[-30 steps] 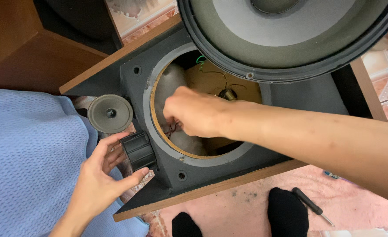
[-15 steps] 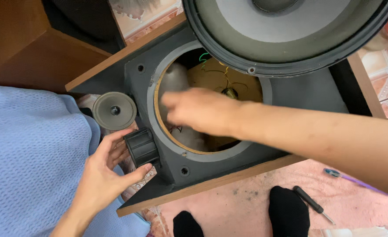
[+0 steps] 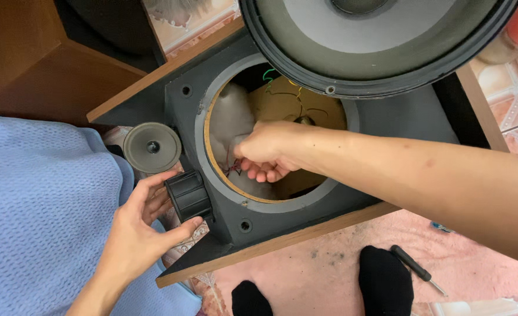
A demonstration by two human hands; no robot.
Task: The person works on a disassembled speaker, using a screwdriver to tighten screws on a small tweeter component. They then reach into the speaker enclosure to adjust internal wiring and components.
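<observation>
While the left hand (image 3: pixel 139 225) grips a black ribbed cylinder (image 3: pixel 188 195) at the speaker cabinet's (image 3: pixel 387 120) edge, the right hand (image 3: pixel 267 153) pinches thin wires (image 3: pixel 233 169) inside the round opening, likely freeing them. 1 large woofer (image 3: pixel 376 41) leans aside, exposing it.

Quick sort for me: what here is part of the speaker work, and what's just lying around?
In hand:
left hand gripping black ribbed part
right hand in cabinet opening, at wires
lifted woofer
speaker cabinet

Lying about:
small grey driver
screwdriver
blue cloth
</observation>
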